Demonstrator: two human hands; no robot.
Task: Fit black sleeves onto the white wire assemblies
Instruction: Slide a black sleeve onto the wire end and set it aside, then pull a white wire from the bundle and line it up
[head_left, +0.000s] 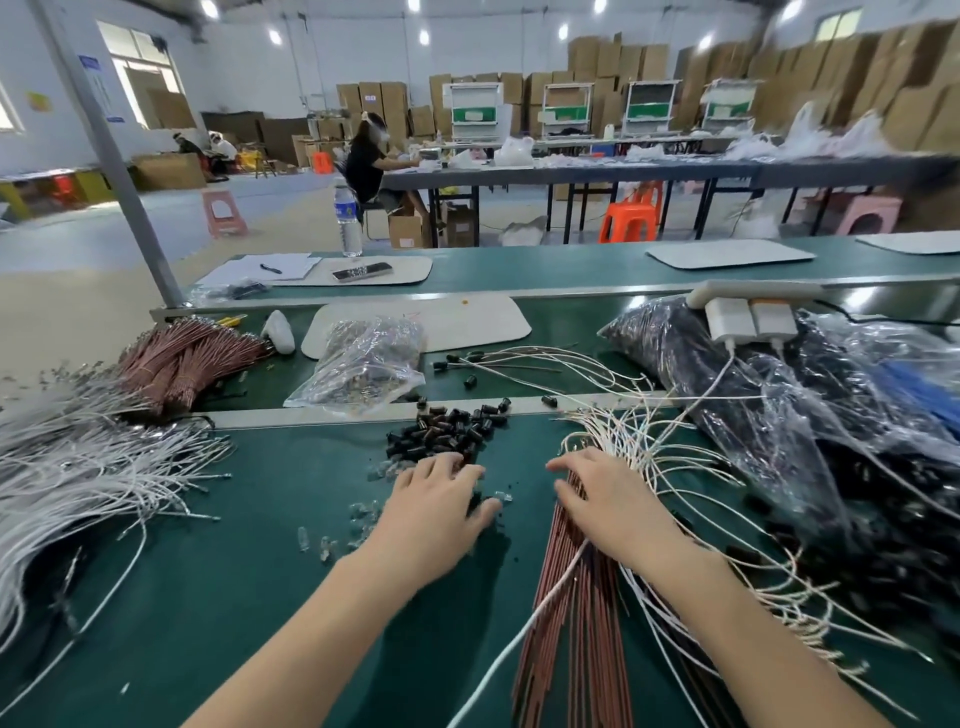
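**Both hands down on the green table, at the sleeves and the wires**

Head view: the left hand (441, 501) lies palm down near the middle of the green table (208, 571). Its fingers are loosely spread, touching the near side of the pile of black sleeves (452, 428); it grips nothing that can be seen. Small clear parts (358, 512) lie scattered just left of it.

The right hand (610, 501) rests flat, fingers stretched, on a bundle of reddish-brown wires (576, 623) that runs to the near edge. White wire assemblies (654, 441) fan out from under it toward the right side, and more are heaped at the left edge. A clear bag of parts (363, 364) sits behind the sleeves.
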